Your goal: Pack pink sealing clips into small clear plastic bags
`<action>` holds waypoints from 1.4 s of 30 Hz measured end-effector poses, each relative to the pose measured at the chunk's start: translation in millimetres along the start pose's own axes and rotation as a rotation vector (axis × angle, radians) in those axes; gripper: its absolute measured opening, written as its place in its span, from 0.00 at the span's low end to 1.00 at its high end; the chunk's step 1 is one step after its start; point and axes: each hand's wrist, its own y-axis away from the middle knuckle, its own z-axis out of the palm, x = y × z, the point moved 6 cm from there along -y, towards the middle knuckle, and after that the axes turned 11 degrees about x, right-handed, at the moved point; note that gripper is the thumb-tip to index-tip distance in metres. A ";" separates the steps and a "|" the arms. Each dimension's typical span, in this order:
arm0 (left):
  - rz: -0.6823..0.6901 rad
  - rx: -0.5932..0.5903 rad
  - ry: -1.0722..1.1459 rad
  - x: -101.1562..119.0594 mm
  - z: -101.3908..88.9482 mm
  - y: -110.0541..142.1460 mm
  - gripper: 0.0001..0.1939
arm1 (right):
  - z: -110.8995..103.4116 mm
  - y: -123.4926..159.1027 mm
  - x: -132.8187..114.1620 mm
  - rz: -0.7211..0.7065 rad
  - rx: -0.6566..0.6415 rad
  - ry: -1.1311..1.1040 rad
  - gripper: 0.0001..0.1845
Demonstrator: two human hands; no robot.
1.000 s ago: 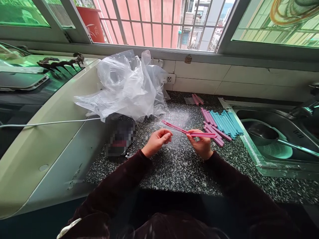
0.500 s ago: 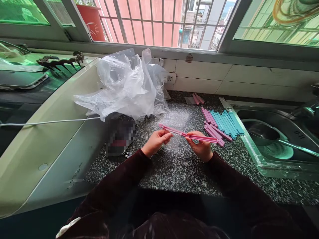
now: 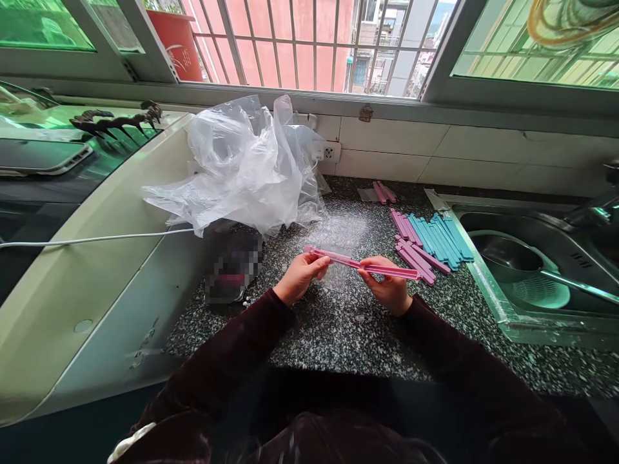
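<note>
A long, narrow pink bag clip (image 3: 389, 271) of plastic is stretched between my two hands above the speckled counter. My left hand (image 3: 300, 276) pinches its left part between thumb and fingers. Further along, my right hand (image 3: 387, 287) grips it from below, and its far end sticks out to the right, tilted slightly down. Under the clip, between the hands, is a clear plastic film (image 3: 336, 278); whether a hand touches it I cannot tell. To the right of my right hand lie several pink clips (image 3: 416, 263) and a row of blue clips (image 3: 439, 238).
A heap of clear plastic bags (image 3: 242, 167) stands at the back left, near a wall socket (image 3: 329, 153). Two pink clips (image 3: 383, 192) lie by the tiled wall. On the right is a sink (image 3: 594, 258) with a pan (image 3: 505, 258). A blurred dark object (image 3: 233, 267) sits left.
The clip's left end has dropped a little and shifted slightly left, so the clip lies nearer level. Both hands keep hold of it; the laid-out clips have not moved.
</note>
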 end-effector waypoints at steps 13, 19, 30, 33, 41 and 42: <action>-0.100 0.043 0.051 -2.0 1.1 0.9 0.16 | 0.9 -0.2 0.7 0.026 -0.069 -0.016 0.02; -0.172 0.113 0.153 -7.5 0.0 0.6 0.14 | -4.9 -2.3 3.0 0.000 -0.019 -0.037 0.09; -0.257 0.198 0.182 -19.3 0.7 1.7 0.13 | -7.5 -0.1 5.5 0.050 -0.003 -0.028 0.03; -0.279 0.217 0.170 -21.7 0.6 2.5 0.12 | -4.9 -0.7 2.4 0.038 -0.024 -0.062 0.05; -0.319 0.212 0.179 -21.4 1.7 4.3 0.14 | -2.3 -0.9 3.6 0.064 -0.064 -0.034 0.05; -0.323 0.212 0.182 -21.5 1.6 4.4 0.14 | -1.9 -0.7 3.8 0.072 -0.070 -0.037 0.05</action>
